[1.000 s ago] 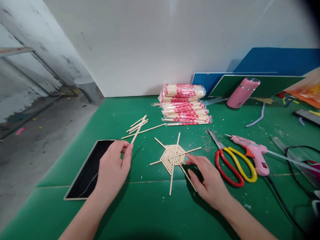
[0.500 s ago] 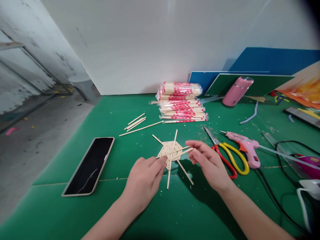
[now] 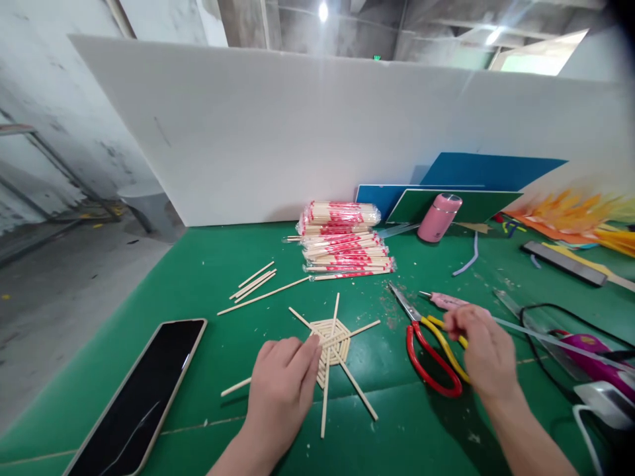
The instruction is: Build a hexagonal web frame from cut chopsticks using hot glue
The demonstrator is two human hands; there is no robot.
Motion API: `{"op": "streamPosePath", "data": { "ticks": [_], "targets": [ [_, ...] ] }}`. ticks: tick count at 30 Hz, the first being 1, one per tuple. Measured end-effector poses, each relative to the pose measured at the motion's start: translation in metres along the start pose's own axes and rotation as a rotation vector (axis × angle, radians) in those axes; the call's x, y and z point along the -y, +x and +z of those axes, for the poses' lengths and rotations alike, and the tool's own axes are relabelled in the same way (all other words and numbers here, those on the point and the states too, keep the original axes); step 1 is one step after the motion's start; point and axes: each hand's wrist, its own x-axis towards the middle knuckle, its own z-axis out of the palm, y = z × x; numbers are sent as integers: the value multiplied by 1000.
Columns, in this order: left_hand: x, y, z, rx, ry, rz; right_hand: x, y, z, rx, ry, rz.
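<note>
A flat hexagonal web of wooden sticks (image 3: 333, 334) lies on the green table (image 3: 208, 258). My left hand (image 3: 285, 377) rests flat on the web's left edge, fingers stretched out together. A loose stick (image 3: 235, 387) pokes out to the left from under that hand. My right hand (image 3: 483, 350) is curled over the body of the pink glue gun (image 3: 441, 301), whose nozzle shows past my fingers. Red and yellow scissors (image 3: 427, 354) lie just left of that hand.
Several loose sticks (image 3: 253, 281) and wrapped chopstick packs (image 3: 342, 241) lie behind the web. A phone (image 3: 139, 396) lies at the near left. A pink bottle (image 3: 439, 218), coloured boards, black cables (image 3: 546, 314) and a purple tool (image 3: 595, 347) crowd the right side. A white panel (image 3: 272, 132) stands behind.
My left hand carried a stick from the left pile to the web and laid it down flat. My right hand left the web and moved right onto the glue gun. The camera tilted up.
</note>
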Motion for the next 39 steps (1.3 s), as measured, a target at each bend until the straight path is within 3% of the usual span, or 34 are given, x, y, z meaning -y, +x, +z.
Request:
{"op": "streamPosePath", "data": {
  "ticks": [4,7,10,14,20,24,29,31,32,36,39],
  "targets": [
    [6,-4,-2,-44,14,-5,-31,11,-43,-126,-272,89],
    [7,-5,-3,-54,24,-32,-46,7,-53,-105,-365,111],
    [6,-5,-4,-51,39,-55,-51,-4,-44,66,-400,56],
    [4,-6,-5,-10,60,-86,-50,-17,-23,245,-633,-65],
    [1,-7,-5,53,70,-84,-60,-14,-9,258,-750,-100],
    [-1,-10,-6,186,88,-36,-63,-9,-8,263,-779,-104],
    [-2,-18,-8,302,156,62,-46,-13,-5,193,-781,-129],
    [-3,-21,-8,342,157,91,-30,-19,1,101,-688,-171],
    [-3,-21,-8,356,154,103,-20,-23,6,116,-592,-202],
    [-4,-22,-4,369,182,139,17,-36,34,500,-200,-215],
    [-3,-23,0,348,187,169,31,-39,56,647,-64,-195]
  ]
}}
